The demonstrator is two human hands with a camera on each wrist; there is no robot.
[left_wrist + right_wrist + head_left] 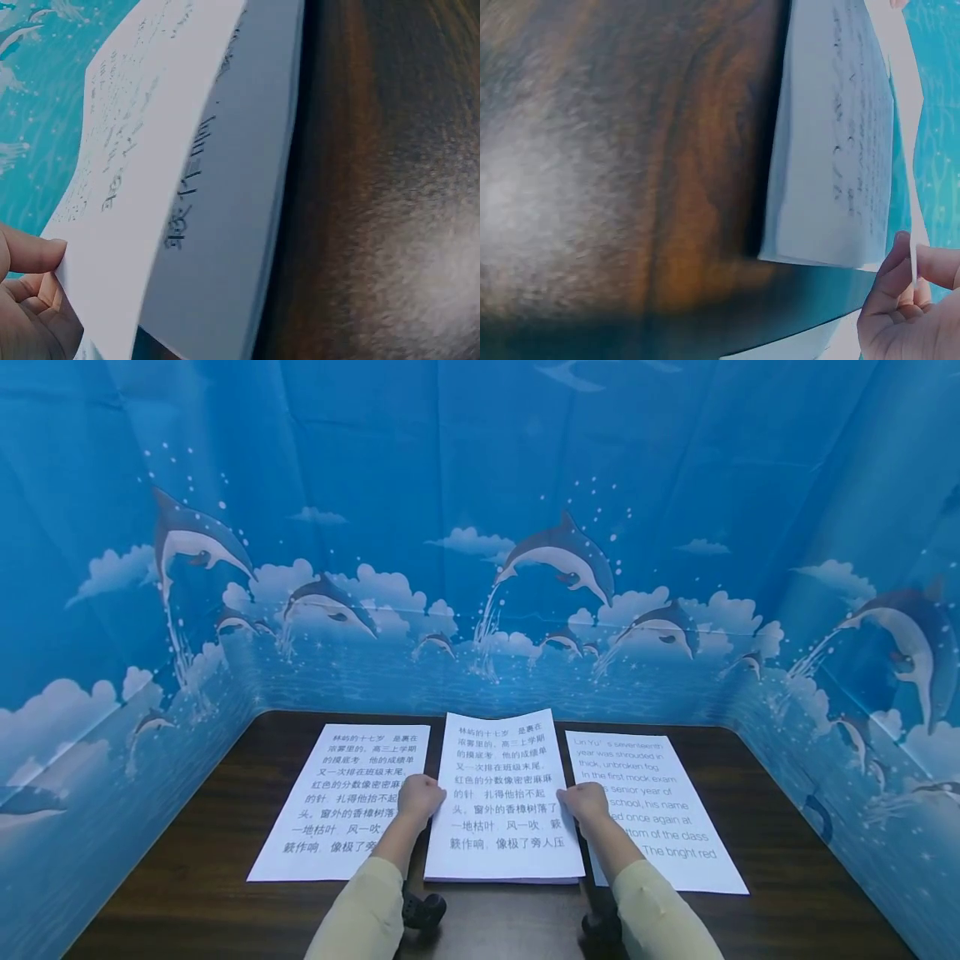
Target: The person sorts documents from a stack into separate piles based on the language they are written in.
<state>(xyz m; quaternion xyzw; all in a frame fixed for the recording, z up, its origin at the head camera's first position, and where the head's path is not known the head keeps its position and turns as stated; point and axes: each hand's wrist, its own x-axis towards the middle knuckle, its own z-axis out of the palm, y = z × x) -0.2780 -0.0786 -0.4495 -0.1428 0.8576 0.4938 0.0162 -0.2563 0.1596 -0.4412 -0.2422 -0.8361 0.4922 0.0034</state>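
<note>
A white sheet of paper (498, 785) printed with Chinese characters is held raised at the middle of the table. My left hand (420, 797) pinches its left edge, thumb on the near face in the left wrist view. At the right edge my right hand (588, 803) pinches it between thumb and fingers, as the right wrist view shows. Beneath the raised sheet lies a stack of printed paper (825, 172), with a gap between the two. Only the stack's near edge shows in the head view.
A sheet with Chinese text (337, 802) lies to the left, partly behind my left hand. One with English text (675, 827) lies to the right, partly covered by my right forearm. Around the dark wooden table (180, 860) hangs a blue dolphin-print curtain (375, 485).
</note>
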